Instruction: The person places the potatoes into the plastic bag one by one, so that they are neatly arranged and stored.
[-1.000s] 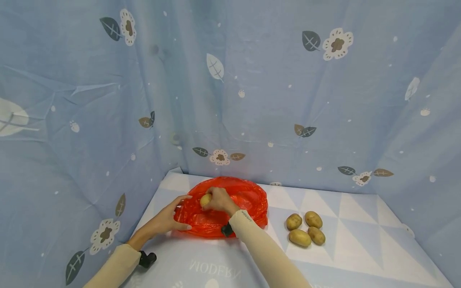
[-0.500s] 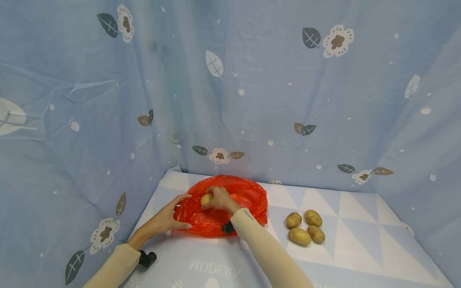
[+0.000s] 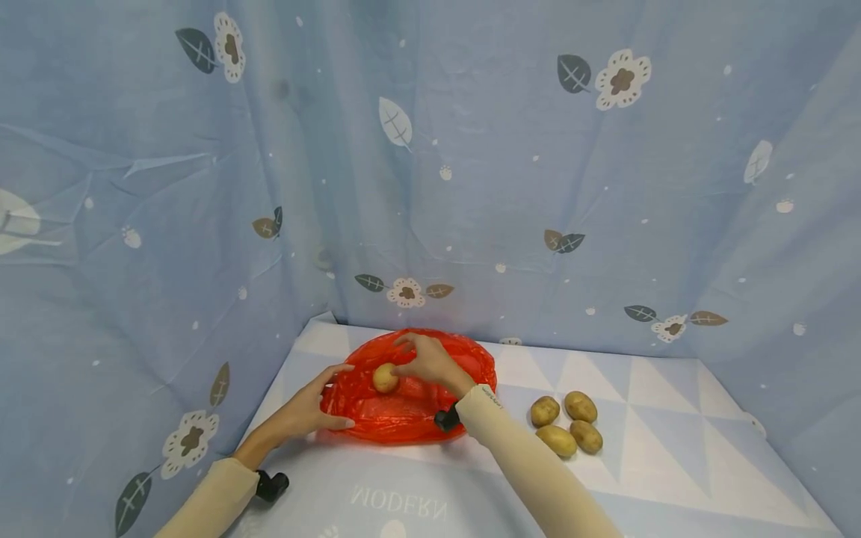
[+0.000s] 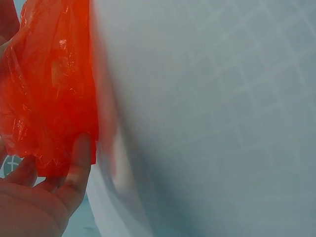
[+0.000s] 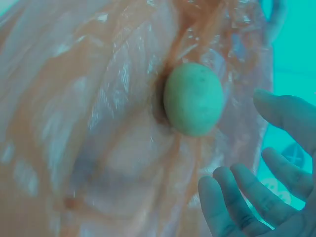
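A red plastic bag lies spread on the table with its mouth facing up. Inside, toward its left side, rests a potato, pale yellow and rounded. The right hand is just to the right of that potato, its fingers apart and nothing in them. The right wrist view shows a gap between the potato and the spread fingers. At the bag's left edge is the left hand, thumb and fingers spread wide along it. A digit of the left hand touches the red plastic in the left wrist view.
Several potatoes lie in a group on the table to the right of the bag. The table has a white and pale blue triangle pattern. A blue printed curtain encloses the back and sides.
The right hand has let go of the potato and drawn back to the right, its fingers opening. The potato stays in the bag. The left hand keeps its place at the bag's edge.
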`<state>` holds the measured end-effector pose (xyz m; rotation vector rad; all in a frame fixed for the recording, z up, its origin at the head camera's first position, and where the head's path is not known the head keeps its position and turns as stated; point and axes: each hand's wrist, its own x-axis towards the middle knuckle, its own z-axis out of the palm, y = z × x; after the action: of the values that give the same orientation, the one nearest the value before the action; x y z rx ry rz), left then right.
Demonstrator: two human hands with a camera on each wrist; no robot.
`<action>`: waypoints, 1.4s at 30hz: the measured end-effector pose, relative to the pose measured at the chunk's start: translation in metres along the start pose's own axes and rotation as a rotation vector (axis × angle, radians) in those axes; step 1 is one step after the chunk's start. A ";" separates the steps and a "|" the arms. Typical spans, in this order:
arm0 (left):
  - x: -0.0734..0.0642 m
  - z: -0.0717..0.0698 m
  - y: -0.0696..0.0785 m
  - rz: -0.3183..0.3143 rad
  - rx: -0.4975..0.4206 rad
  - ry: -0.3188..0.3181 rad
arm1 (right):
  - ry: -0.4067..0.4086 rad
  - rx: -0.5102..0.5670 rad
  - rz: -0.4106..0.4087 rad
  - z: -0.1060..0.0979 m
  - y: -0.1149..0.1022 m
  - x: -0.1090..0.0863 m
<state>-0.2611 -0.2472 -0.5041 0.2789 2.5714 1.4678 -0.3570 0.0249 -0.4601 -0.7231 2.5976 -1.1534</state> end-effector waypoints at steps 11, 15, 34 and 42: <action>0.001 0.001 -0.003 0.010 0.018 0.009 | 0.086 0.002 -0.038 -0.044 0.020 -0.035; 0.002 -0.001 -0.004 0.004 0.016 0.016 | 0.124 0.042 -0.014 -0.062 0.026 -0.052; 0.005 -0.001 -0.003 0.014 0.032 0.014 | 0.296 0.014 0.020 -0.107 0.057 -0.124; 0.005 -0.002 -0.003 0.010 0.047 0.014 | 0.332 -0.023 0.059 -0.117 0.069 -0.152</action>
<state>-0.2670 -0.2489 -0.5059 0.2886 2.6224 1.4190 -0.2949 0.2171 -0.4332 -0.4904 2.8819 -1.3260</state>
